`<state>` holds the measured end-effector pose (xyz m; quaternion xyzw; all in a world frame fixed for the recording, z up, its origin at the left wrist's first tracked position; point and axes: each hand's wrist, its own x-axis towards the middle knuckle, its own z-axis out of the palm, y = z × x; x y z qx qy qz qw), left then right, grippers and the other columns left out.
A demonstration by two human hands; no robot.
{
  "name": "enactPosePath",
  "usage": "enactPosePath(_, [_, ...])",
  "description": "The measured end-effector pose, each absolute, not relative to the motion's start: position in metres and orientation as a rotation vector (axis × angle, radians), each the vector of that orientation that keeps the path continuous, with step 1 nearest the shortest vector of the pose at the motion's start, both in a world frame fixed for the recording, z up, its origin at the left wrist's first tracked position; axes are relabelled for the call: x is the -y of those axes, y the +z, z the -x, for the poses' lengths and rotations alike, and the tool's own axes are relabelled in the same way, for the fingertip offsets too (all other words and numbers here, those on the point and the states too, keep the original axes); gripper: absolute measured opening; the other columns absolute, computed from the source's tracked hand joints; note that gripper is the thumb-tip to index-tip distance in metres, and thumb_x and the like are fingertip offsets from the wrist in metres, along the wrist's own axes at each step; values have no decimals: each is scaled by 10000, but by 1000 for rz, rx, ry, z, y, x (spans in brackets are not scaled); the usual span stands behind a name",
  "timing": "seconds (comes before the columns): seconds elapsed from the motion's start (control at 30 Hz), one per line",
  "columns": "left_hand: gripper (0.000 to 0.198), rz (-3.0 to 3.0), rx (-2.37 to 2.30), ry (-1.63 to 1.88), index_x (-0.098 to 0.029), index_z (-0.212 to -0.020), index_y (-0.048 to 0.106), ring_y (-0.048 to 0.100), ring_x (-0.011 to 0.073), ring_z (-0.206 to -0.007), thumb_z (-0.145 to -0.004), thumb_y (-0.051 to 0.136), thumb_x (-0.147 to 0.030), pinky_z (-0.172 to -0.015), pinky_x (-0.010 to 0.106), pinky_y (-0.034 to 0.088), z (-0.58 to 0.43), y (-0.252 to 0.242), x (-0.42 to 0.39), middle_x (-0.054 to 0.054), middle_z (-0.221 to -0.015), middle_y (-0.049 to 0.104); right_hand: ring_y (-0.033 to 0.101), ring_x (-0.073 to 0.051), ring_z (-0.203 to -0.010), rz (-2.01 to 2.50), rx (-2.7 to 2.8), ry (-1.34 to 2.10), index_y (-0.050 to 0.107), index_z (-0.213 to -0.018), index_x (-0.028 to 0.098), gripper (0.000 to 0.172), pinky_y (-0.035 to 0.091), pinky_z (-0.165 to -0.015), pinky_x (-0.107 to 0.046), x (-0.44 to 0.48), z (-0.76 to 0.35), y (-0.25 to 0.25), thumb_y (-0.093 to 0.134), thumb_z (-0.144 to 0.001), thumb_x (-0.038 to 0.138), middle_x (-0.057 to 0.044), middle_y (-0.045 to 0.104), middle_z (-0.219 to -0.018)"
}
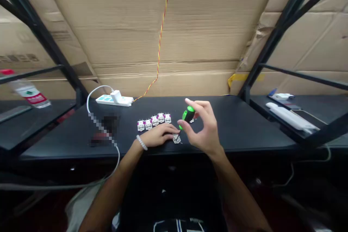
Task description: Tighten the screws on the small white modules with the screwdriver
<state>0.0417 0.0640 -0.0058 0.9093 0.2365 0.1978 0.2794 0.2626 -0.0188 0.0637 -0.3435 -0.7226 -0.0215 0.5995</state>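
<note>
My right hand (203,125) grips a green-and-black screwdriver (188,114) by its handle, between thumb and fingers. The screwdriver tilts, its shaft pointing down at a small white part (176,138) on the black table (244,127). Resting low on the table, my left hand (160,134) has its fingers closed at the upper left edge of that white part and steadies it. Beyond my left hand stands a row of several similar white parts (154,120) with purple sides. Another small white piece (191,120) is mostly hidden behind the screwdriver and my right hand.
At the back left lies a white power strip (127,101) with a plugged-in charger (116,96); its white cable (87,103) loops over the front edge. A red-and-yellow twisted wire (160,40) hangs down the cardboard. Black frame posts (246,90) flank the table. A bottle (31,94) stands left.
</note>
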Motion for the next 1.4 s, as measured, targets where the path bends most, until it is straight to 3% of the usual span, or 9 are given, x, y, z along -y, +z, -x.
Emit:
enactPosePath(0.07, [273, -2437, -636, 527, -239, -1267, 814, 685, 269, -1307, -1091, 624, -327, -1213, 440, 490, -42, -6, -64, 103, -1376, 762, 686, -231, -923, 814, 1659, -66, 644, -1507, 295, 544, 641, -751, -375, 18, -262, 63, 738, -971, 287, -91, 674, -1137])
enactPosePath(0.2, [296, -2436, -635, 509, -234, -1313, 793, 691, 257, -1291, -1095, 616, -326, -1205, 431, 500, -41, -6, -64, 104, -1375, 755, 731, -263, -1107, 730, 1733, 8, 464, -1658, 275, 627, 642, -974, -455, 19, -263, 64, 535, -1043, 179, -126, 745, -1272])
enactPosePath(0.27, [294, -2433, -643, 516, -230, -1308, 794, 685, 262, -1299, -1094, 617, -326, -1213, 437, 492, -41, -6, -64, 108, -1383, 752, 739, -275, -1152, 707, 1749, 27, 471, -1648, 254, 622, 635, -1015, -471, 20, -263, 65, 558, -1036, 192, -136, 758, -1300])
enactPosePath(0.4, [285, -2426, -643, 521, -238, -1286, 802, 680, 264, -1309, -1099, 611, -339, -1215, 434, 487, -41, -5, -63, 99, -1396, 754, 788, -243, -1022, 750, 1691, 59, 606, -1521, 249, 569, 670, -931, -397, 20, -260, 63, 745, -970, 265, -95, 806, -1166])
enactPosePath(0.5, [288, -2426, -627, 524, -249, -1304, 793, 687, 254, -1298, -1099, 609, -334, -1212, 430, 491, -42, -6, -64, 91, -1386, 759, 810, -203, -937, 776, 1631, 116, 606, -1521, 261, 536, 680, -916, -359, 18, -257, 59, 716, -997, 262, -61, 833, -1112])
enactPosePath(0.87, [294, -2448, -633, 537, -258, -1330, 781, 693, 248, -1304, -1089, 618, -302, -1206, 430, 502, -42, -8, -65, 89, -1377, 761, 823, -222, -948, 809, 1554, 103, 603, -1528, 244, 564, 707, -907, -395, 16, -263, 56, 743, -983, 285, -68, 835, -1117])
enactPosePath(1.03, [304, -2482, -634, 546, -206, -1333, 777, 704, 264, -1302, -1076, 627, -265, -1196, 438, 517, -41, -4, -62, 125, -1375, 761, 819, -232, -933, 837, 1518, 58, 660, -1454, 250, 514, 696, -907, -401, 12, -272, 59, 789, -961, 316, -66, 829, -1076])
enactPosePath(1.23, [295, -2490, -580, 581, -238, -1256, 812, 641, 257, -1420, -1054, 608, -170, -1259, 470, 478, -41, 0, -57, 100, -1430, 746, 816, -233, -926, 878, 1501, 30, 696, -1381, 244, 483, 692, -890, -398, 2, -277, 55, 828, -940, 392, -69, 818, -1079])
enactPosePath(1.4, [363, -2496, -483, 557, -255, -1383, 757, 599, 260, -1457, -1060, 608, -180, -1295, 513, 432, -44, 2, -54, 95, -1461, 738, 812, -226, -925, 883, 1496, 31, 689, -1384, 255, 493, 694, -873, -389, -1, -277, 50, 831, -938, 409, -65, 812, -1098])
